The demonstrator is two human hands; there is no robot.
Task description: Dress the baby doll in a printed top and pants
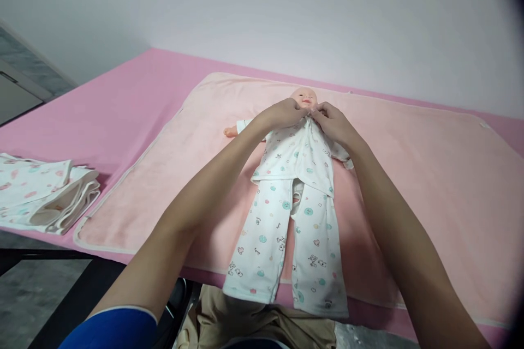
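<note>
I'm holding the left hand (286, 113) and the right hand (332, 121) close together at the neck of the doll (305, 95), which is lying face up on the pink mat (164, 196), head toward the far edge of the tabletop (123, 92). The fingers of both hands look to be pinching the collar of the patterned shirt (301, 152). As for progress, the shirt is already covering the torso, and a doll hand (230, 131) is showing from the left-side sleeve; I'm seeing none at the other. The trousers (262, 234) are running from under the shirt past the near edge, though I cannot tell whether legs are inside. The collar seems the unfinished part; whether it's fastened, the fingers are hiding. A folded cloth (36, 191) is lying leftward by the near edge.
</note>
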